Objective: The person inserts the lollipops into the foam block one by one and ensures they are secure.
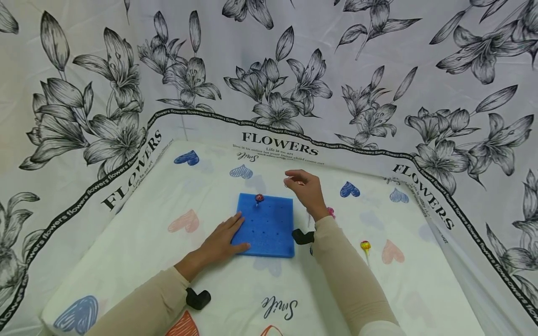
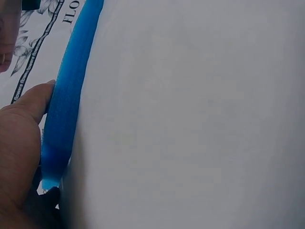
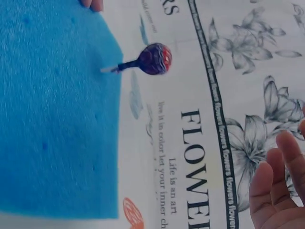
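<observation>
A flat blue foam block (image 1: 273, 224) with several small holes lies on the table. Upright near its far edge stands a lollipop with a dark red and purple wrapper (image 3: 155, 59), its white stick set in the foam. My left hand (image 1: 222, 238) rests along the block's left side, fingers and thumb lying on its edge. My right hand (image 1: 307, 190) is raised beyond the block's far right corner, fingers loosely bent. In the right wrist view those fingers (image 3: 264, 195) are apart from the lollipop, with nothing between them.
A yellow lollipop (image 1: 365, 245) lies on the table right of my right forearm. Beside the right wrist a pink lollipop (image 1: 331, 212) is partly hidden. The table has a white cloth (image 1: 218, 294) with printed hearts, and a flower-patterned curtain (image 1: 269, 42) hangs behind.
</observation>
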